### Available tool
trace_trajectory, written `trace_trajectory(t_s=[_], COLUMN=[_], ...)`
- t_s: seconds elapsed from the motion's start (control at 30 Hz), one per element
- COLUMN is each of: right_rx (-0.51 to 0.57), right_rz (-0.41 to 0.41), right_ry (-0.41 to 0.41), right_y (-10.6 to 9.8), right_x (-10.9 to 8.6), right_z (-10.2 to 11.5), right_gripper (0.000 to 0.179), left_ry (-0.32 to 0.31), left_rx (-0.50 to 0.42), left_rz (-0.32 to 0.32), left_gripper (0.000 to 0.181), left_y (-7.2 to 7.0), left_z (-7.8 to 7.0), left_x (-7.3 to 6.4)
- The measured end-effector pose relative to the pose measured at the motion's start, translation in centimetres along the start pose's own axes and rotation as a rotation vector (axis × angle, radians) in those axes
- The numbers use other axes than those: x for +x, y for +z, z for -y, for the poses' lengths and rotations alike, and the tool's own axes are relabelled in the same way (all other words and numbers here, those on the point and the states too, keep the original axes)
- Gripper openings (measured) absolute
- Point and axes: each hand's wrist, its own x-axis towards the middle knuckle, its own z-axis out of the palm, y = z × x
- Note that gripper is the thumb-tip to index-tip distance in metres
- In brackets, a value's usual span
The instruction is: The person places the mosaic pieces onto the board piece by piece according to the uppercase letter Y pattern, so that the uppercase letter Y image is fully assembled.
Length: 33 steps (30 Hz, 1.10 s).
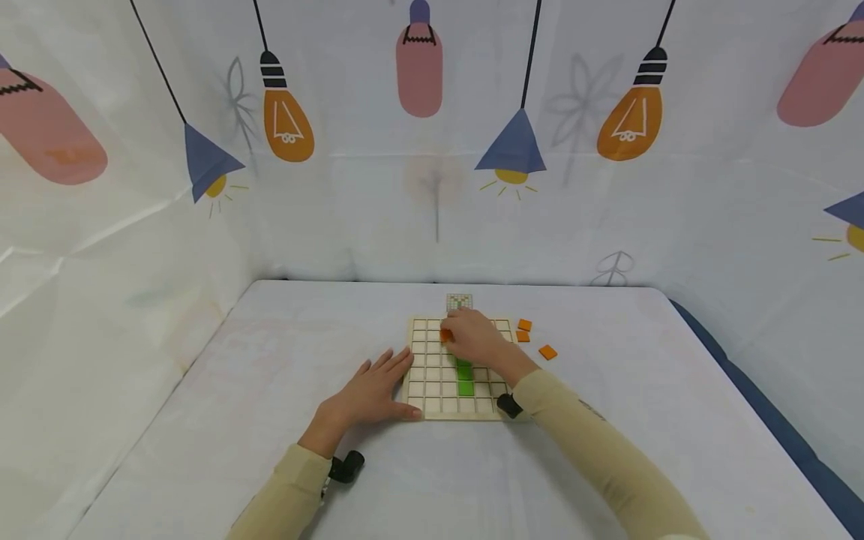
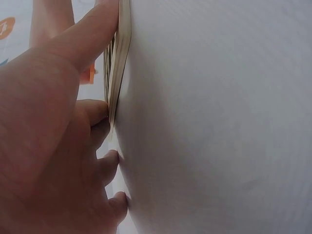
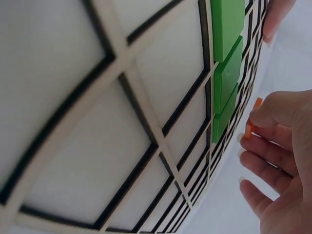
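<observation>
White table [image 1: 607,375], and on it the grid board [image 1: 432,403], braced by the left hand [image 1: 370,391], fingers spread and extended, thumb by the near-left corner. Right hand [image 1: 478,337] over the far part! A small patterned card [image 1: 459,301] lies just beyond; green tiles [image 1: 466,388] fill a column, three loose orange tiles [image 1: 547,352] to the right. And the held orange tile [image 1: 445,335], pinched between thumb and fingers, upper left: placing looks underway, and the next move calls for squaring it to a cell, then releasing.
</observation>
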Motion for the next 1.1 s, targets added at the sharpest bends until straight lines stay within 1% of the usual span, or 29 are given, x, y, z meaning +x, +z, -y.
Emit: trace_trajectory(t_s=[0.1, 0.3, 0.5, 0.67, 0.83, 1.1], right_rx=[0.003, 0.002, -0.001, -0.006, 0.004, -0.004], right_rz=[0.011, 0.021, 0.023, 0.021, 0.014, 0.033], right_ry=[0.011, 0.025, 0.035, 0.030, 0.026, 0.029], right_y=[0.2, 0.6, 1.0, 1.2, 1.0, 0.7], right_x=[0.3, 0.9, 1.5, 1.8, 2.0, 2.1], right_z=[0.1, 0.3, 0.3, 0.5, 0.9, 1.2], right_gripper=[0.018, 0.019, 0.019, 0.018, 0.018, 0.019], left_ry=[0.007, 0.013, 0.010, 0.005, 0.003, 0.011], left_rx=[-0.012, 0.000, -0.006, 0.010, 0.006, 0.003], left_rz=[-0.001, -0.002, -0.003, -0.003, -0.005, -0.001], left_gripper=[0.104, 0.104, 0.105, 0.105, 0.105, 0.105], left_y=[-0.1, 0.0, 0.0, 0.1, 0.1, 0.0], left_z=[-0.1, -0.1, -0.1, 0.0, -0.1, -0.1], left_x=[0.0, -0.1, -0.1, 0.0, 0.0, 0.0])
